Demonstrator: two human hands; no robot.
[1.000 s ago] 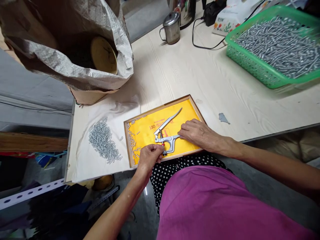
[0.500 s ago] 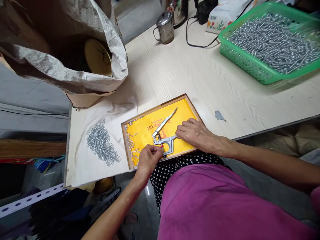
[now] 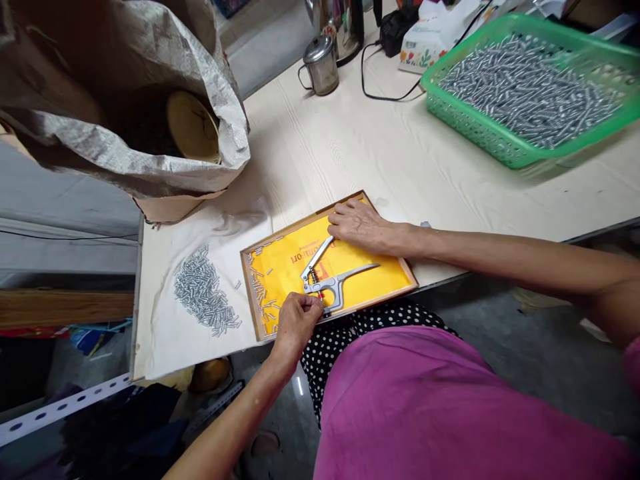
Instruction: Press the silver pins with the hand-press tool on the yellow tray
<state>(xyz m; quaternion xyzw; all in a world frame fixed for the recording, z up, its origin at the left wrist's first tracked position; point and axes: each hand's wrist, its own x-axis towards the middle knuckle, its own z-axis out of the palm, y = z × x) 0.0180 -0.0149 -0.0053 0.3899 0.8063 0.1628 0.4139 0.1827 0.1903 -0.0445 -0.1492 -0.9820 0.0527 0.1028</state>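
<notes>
Snap fastener pliers (image 3: 320,285) lie in a shallow tray (image 3: 306,221) lined with yellow, their handles spread and a spring between them. My right hand (image 3: 357,227) has its fingers curled over the end of the upper handle; the lower grey handle lies free. My left hand (image 3: 299,320) is pinched at the jaw of the pliers, beside a small red part. What its fingertips hold is hidden or too small to name. Small silvery metal pieces (image 3: 259,290) are scattered along the tray's left side.
A pile of small metal pieces (image 3: 204,293) lies on a white cloth at left. Behind it stands a big woven sack (image 3: 225,127) with a round container inside. A green basket (image 3: 505,150) full of metal springs or rods, a metal mug (image 3: 321,70) and a tissue pack (image 3: 417,50) stand farther back.
My right hand has moved up and left, from the lower handle to the end of the upper handle. My left hand stays at the jaw. The view has shifted slightly.
</notes>
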